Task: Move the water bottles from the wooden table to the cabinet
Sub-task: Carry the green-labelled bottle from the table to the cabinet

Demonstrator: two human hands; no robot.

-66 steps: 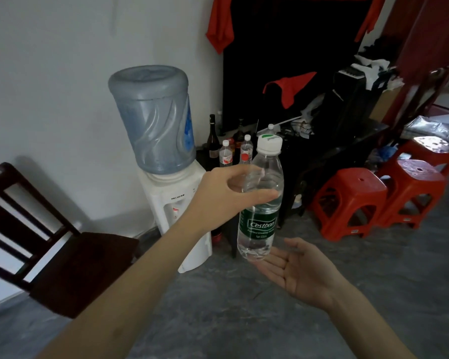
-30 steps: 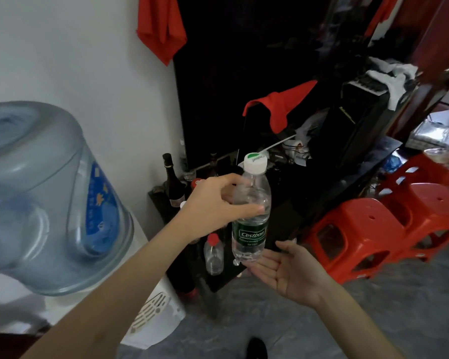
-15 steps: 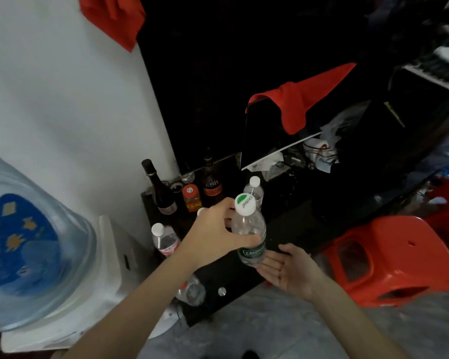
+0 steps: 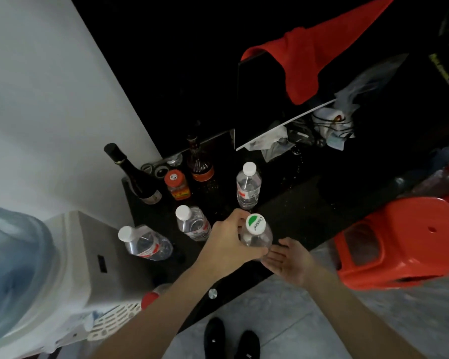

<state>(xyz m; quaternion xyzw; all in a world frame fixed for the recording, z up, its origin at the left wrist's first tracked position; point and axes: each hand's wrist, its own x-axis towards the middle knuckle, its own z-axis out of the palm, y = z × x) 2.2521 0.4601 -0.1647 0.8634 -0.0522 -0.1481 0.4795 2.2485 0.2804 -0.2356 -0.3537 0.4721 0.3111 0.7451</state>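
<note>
My left hand (image 4: 228, 247) grips a clear water bottle (image 4: 257, 233) with a white and green cap, held upright over the front edge of the black cabinet top (image 4: 290, 211). Just right of the bottle, my right hand (image 4: 290, 263) lies open, palm up, holding nothing. Three more clear water bottles with white caps stand on the cabinet: one at the back (image 4: 248, 186), one in the middle (image 4: 192, 221) and one at the left (image 4: 144, 243).
A dark wine bottle (image 4: 134, 174), an orange-lidded jar (image 4: 176, 185) and a glass decanter (image 4: 198, 164) stand at the cabinet's back left. A water dispenser (image 4: 62, 268) is close on the left, a red plastic stool (image 4: 399, 242) on the right. Red cloth (image 4: 311, 55) drapes a dark box.
I have walked up to the cabinet and now look down on it. My left hand has brought the bottle lower, over the cabinet top, with the right hand staying open beside it.
</note>
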